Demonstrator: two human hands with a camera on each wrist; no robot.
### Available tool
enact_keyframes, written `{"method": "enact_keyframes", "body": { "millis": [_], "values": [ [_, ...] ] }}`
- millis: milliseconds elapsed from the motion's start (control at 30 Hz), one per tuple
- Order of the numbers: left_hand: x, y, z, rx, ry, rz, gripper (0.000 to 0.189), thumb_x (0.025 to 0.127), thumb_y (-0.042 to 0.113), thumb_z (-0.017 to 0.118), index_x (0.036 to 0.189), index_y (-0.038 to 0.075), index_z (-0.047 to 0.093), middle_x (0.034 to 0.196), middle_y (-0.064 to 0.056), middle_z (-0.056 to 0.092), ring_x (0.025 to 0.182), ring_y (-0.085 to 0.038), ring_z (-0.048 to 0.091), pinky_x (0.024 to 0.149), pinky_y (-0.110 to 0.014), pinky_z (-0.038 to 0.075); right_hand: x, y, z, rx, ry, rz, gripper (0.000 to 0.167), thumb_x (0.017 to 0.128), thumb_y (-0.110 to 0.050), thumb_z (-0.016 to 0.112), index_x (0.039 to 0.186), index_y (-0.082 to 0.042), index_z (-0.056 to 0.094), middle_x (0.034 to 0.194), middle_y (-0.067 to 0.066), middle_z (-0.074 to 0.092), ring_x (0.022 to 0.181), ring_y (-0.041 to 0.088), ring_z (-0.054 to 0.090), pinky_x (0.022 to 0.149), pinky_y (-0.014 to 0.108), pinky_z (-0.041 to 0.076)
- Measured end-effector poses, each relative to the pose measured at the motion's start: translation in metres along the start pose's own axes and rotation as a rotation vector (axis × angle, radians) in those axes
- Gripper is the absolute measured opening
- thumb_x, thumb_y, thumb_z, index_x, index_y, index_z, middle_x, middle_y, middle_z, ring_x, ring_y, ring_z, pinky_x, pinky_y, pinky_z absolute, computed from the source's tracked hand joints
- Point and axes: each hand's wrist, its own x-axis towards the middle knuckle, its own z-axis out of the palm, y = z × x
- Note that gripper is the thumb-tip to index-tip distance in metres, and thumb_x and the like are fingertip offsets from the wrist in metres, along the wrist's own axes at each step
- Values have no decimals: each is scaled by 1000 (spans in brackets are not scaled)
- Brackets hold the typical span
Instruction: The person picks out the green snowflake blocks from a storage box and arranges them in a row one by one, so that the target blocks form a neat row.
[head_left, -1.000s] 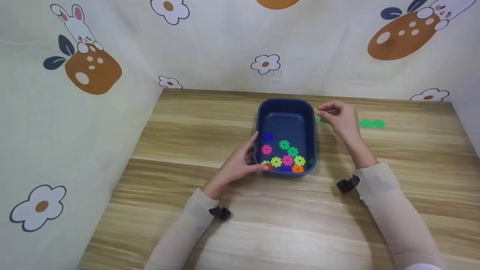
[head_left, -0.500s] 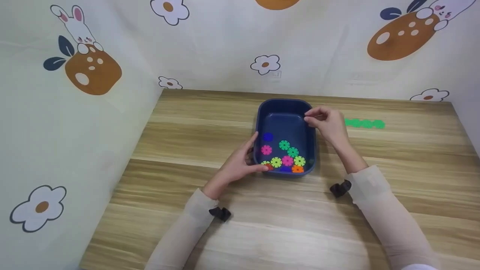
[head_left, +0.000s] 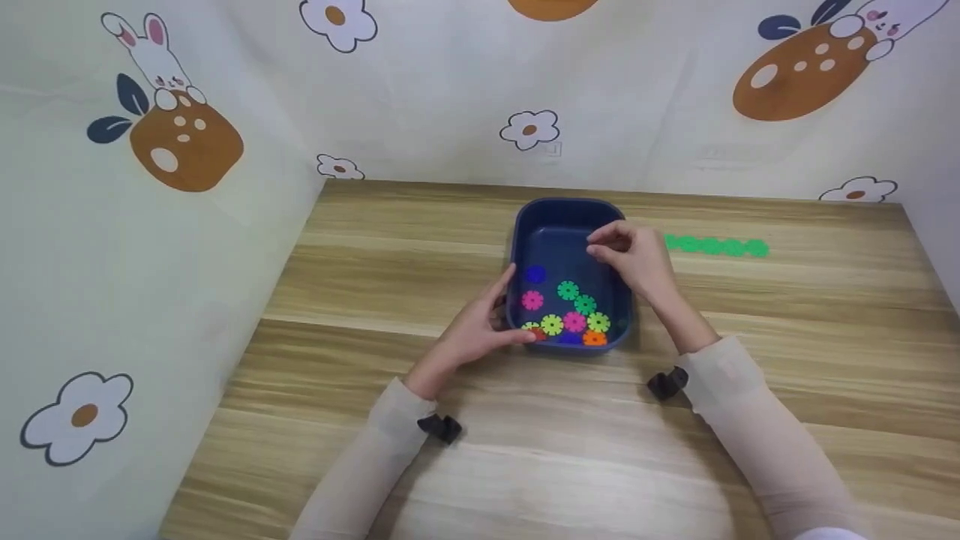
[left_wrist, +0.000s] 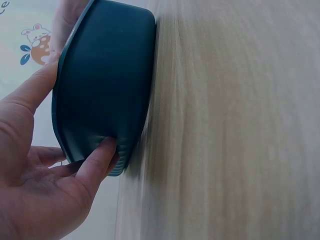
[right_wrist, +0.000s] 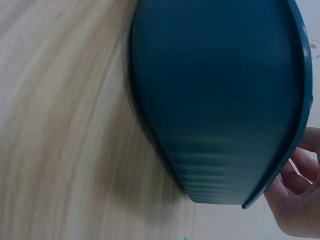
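Observation:
My left hand (head_left: 472,328) grips the near left corner of a dark blue plastic bin (head_left: 628,330), thumb over the near rim and fingers along the left wall. Toward the bin's near end lie notched snowflake discs: a pink disc (head_left: 532,300), a green disc (head_left: 568,290), a yellow disc (head_left: 551,325), an orange disc (head_left: 595,338) and several others. Over the bin's right rim hovers my right hand (head_left: 637,259), thumb and forefinger slightly bent and a little apart. I see nothing between them. To its right, a row of green discs (head_left: 712,246) lies on the table.
The wood-grain table (head_left: 375,262) runs back to a patterned wall cover (head_left: 427,97) with printed rabbits and flowers. Black wrist devices, such as the left one (head_left: 440,428), sit at both cuffs.
My right hand has moved left from beside the green row to above the bin, uncovering more of the row. The left hand and the bin stay put.

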Motion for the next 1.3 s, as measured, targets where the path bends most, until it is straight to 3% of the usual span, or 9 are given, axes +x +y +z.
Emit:
{"method": "enact_keyframes", "body": {
  "millis": [233,567,700,833,1100,1300],
  "values": [
    [1,-1,0,-24,-8,20,104,83,19,82,162,17,13,166,-17,19,143,-36,42,113,-43,45,0,-5,10,-27,-22,-16,16,91,-13,73,102,-2,74,101,17,75,76,3,63,66,9,51],
    [0,-2,0,-14,-4,30,103,83,24,82,161,20,15,166,-16,20,144,-35,40,113,-44,45,0,-8,21,-51,-79,-19,15,92,-11,72,102,-1,74,104,17,75,85,15,67,70,8,50],
    [0,-1,-1,-16,-3,33,103,84,21,82,161,19,14,165,-17,21,143,-35,42,112,-43,46,0,-10,25,-83,-141,-18,17,91,-10,72,105,-1,73,106,18,75,93,25,71,82,24,59],
    [1,-1,-1,-24,-7,30,103,84,19,82,161,17,14,165,-18,21,142,-35,43,111,-42,47,3,-10,29,-131,-212,-1,18,91,-9,72,107,0,73,107,19,74,98,30,72,90,45,60],
    [-1,-1,0,3,-6,10,105,83,20,83,162,19,14,167,-14,18,145,-34,39,113,-40,45,9,-7,39,-343,-449,144,41,85,-7,75,123,2,64,122,23,64,112,34,59,102,48,51],
    [-1,-1,0,-34,-7,15,102,84,17,81,161,17,14,166,-17,16,145,-37,38,114,-43,43,12,0,46,-441,-445,136,36,77,-3,81,110,-1,69,111,19,67,104,30,60,95,44,53]
  ]
}}
